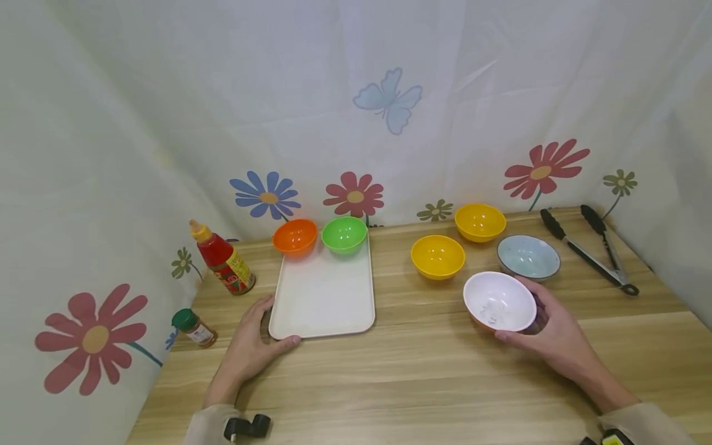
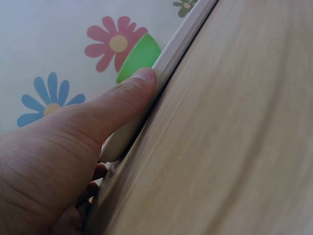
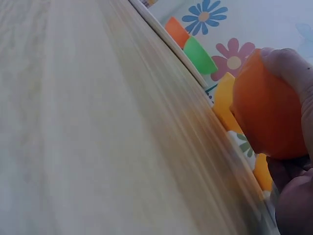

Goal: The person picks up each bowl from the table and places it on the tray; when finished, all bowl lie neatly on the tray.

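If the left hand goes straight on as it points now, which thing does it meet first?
The white tray; the left hand is right at its near left corner. Farther along that line, probably the orange bowl, though depth is unclear.

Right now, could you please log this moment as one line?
left hand: touching white tray, near-left corner | right hand: holding white-lined bowl | tray's far end: orange bowl, green bowl

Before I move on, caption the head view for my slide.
Left hand touches a tray, orange bowl and green bowl at its far end; right hand holds a white-lined bowl.
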Motion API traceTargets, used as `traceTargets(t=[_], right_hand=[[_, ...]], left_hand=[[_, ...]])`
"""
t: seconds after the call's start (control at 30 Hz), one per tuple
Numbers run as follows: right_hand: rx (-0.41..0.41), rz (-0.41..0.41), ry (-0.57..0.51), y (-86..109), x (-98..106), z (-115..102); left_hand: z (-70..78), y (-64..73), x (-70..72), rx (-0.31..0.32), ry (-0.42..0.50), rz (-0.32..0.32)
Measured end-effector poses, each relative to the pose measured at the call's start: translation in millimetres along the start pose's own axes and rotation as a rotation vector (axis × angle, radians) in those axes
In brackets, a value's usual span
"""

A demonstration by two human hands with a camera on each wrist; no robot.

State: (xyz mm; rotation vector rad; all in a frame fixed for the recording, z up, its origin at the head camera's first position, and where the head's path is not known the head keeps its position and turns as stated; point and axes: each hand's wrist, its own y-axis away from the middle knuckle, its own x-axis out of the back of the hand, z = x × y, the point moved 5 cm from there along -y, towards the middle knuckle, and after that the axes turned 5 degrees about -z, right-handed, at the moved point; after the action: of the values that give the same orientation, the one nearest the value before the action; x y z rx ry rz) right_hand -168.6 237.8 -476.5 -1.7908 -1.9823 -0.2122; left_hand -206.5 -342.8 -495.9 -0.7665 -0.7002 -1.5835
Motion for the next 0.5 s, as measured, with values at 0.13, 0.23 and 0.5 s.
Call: traceTargets(t=[0.13,0.23,0.5], right_hand=[[-0.006,-0.011,0.013,-6.1,-6,-7],[-0.031,-0.028,0.025,-12.2,-10,-14],[-0.048,-0.071,-0.035,-29.3,-24,-31]], left_hand=[[-2.0,0.6,0.3,0.001,-0.005,0.005],[-3.1,0.9,-0.4,0.001,-0.008,0.004],[-4.1,-1.7,-2.4,0.011,-0.029,0.004]])
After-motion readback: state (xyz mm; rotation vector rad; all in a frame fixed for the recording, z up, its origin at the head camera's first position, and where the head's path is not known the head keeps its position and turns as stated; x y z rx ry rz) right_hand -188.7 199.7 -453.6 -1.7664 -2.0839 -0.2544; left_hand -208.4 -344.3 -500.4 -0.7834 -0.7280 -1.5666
